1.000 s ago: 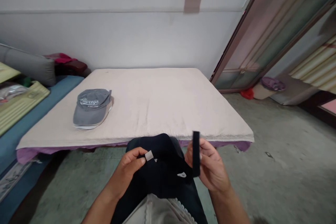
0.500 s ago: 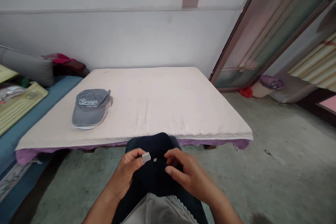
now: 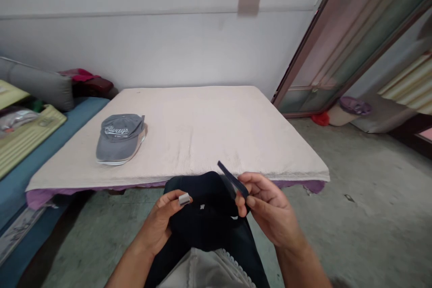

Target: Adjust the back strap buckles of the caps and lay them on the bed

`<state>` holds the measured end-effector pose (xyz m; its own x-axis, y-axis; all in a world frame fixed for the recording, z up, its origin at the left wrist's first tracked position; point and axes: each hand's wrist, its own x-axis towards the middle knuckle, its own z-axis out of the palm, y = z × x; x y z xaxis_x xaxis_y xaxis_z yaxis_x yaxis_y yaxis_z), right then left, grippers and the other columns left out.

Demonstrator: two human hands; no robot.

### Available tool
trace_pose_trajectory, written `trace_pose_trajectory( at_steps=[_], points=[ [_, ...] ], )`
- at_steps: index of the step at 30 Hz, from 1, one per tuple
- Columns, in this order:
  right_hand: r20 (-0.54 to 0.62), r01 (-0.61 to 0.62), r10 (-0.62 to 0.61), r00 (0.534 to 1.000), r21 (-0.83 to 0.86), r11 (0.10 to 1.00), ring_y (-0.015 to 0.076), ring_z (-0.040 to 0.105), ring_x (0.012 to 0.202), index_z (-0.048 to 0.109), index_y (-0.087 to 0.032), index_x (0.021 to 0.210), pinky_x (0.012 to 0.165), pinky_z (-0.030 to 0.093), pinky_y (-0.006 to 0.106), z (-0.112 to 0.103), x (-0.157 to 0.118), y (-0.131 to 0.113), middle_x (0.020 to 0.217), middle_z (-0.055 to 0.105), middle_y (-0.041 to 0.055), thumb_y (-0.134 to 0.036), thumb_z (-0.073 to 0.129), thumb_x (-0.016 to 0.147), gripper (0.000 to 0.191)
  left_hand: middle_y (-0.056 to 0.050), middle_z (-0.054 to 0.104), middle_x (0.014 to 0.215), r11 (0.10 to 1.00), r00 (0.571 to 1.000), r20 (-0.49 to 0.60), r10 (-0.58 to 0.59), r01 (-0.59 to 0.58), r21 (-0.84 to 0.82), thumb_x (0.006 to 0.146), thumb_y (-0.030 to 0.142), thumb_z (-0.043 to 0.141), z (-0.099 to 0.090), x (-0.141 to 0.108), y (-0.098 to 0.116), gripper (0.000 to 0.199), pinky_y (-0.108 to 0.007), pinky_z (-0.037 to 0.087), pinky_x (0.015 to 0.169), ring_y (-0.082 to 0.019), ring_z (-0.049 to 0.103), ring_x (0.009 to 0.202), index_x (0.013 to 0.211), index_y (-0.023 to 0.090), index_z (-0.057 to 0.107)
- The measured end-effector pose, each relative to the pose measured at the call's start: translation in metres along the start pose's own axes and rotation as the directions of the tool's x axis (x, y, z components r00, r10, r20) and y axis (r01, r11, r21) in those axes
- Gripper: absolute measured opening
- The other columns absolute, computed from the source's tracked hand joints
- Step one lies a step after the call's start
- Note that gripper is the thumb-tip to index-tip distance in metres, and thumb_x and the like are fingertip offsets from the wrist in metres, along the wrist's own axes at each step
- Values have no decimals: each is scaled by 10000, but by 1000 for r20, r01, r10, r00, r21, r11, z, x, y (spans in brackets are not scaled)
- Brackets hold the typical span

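Pale wall [image 3: 151,49] beyond fingers [image 3: 175,198]; cream-covered surface [image 3: 209,130] just ahead of them, purple cloth [image 3: 313,186] beneath. Grey floor [image 3: 364,198] and framed glass door [image 3: 313,54] right of fingers.

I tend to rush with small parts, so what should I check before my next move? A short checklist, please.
1. Left hand holding the silver piece: ok.
2. Right hand holding the dark strap: ok.
3. Strap's raised end inside the silver piece: not ok, they are apart.
4. Strap free of twists along its whole length: cannot tell, part is hidden.
5. Gray cap on the pale cover, clear of both hands: ok.
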<state>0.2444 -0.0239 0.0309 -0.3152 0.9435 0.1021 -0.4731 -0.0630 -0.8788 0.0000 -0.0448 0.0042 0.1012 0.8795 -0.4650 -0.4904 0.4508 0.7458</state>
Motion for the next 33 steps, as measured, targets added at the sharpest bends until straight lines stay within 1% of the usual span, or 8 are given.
trace_pose_trajectory(
  at_steps=[3, 7, 11, 15, 17, 22, 27, 33],
  points=[
    [44, -89, 91, 995, -42, 995, 77, 498, 517, 582, -207, 1109, 489, 368, 203, 3, 2, 1, 697, 607, -7, -241, 605, 855, 258, -11, 707, 721, 1000, 1000, 2, 3, -3, -1, 635, 244, 799, 2, -1, -1, 194, -160, 454, 575, -97, 614, 617, 791, 160, 721],
    [108, -164, 198, 974, -262, 951, 63, 368, 457, 606, -171, 1001, 440, 271, 199, 10, 2, 18, 572, 505, -43, -351, 564, 889, 217, -15, 701, 685, 1000, 998, 51, -19, 20, -14, 638, 273, 807, 3, -2, -4, 230, -167, 443, 549, -90, 594, 571, 819, 158, 723],
    [110, -159, 227, 968, -430, 888, 79, 415, 539, 612, -180, 970, 494, 304, 207, 15, 1, 29, 618, 494, -42, -335, 561, 893, 180, -25, 713, 671, 998, 997, 52, -50, 51, -23, 577, 306, 850, 3, -3, -7, 322, -180, 449, 531, -103, 607, 551, 839, 168, 726],
    [149, -149, 276, 950, -561, 814, 84, 450, 592, 617, -188, 918, 538, 334, 209, 19, 3, 27, 671, 513, -37, -244, 542, 892, 97, -41, 740, 728, 998, 999, 22, -50, 50, -30, 540, 314, 868, 3, -3, -8, 359, -210, 485, 579, -131, 646, 598, 841, 182, 723],
    [144, -140, 273, 951, -584, 799, 83, 459, 583, 613, -182, 864, 531, 339, 206, 20, 5, 23, 679, 518, -34, -227, 523, 894, 105, -42, 743, 746, 999, 999, 31, -44, 45, -25, 548, 320, 863, 3, -2, -7, 352, -213, 490, 587, -135, 652, 612, 841, 181, 725],
    [78, -98, 175, 981, -584, 806, 80, 437, 558, 578, -170, 761, 518, 320, 203, 20, 12, 18, 635, 492, -39, -216, 514, 888, 150, -30, 735, 751, 1000, 996, 94, -11, 10, 11, 621, 285, 821, 4, -2, -2, 234, -181, 483, 621, -114, 645, 651, 805, 163, 742],
    [131, -75, 204, 970, -638, 766, 85, 436, 557, 595, -162, 751, 515, 313, 206, 19, 12, 21, 598, 479, -35, -330, 457, 943, 290, -19, 735, 726, 999, 993, 106, -44, 45, -12, 596, 298, 838, 11, -5, 0, 234, -178, 485, 604, -118, 654, 636, 764, 167, 740],
    [169, -82, 230, 958, -609, 789, 82, 430, 535, 588, -168, 792, 500, 320, 201, 19, 10, 24, 586, 473, -39, -359, 472, 939, 267, -30, 742, 753, 999, 995, 90, -47, 45, 32, 655, 276, 803, 10, -5, -2, 194, -197, 480, 607, -131, 653, 643, 806, 176, 733]
  ],
)
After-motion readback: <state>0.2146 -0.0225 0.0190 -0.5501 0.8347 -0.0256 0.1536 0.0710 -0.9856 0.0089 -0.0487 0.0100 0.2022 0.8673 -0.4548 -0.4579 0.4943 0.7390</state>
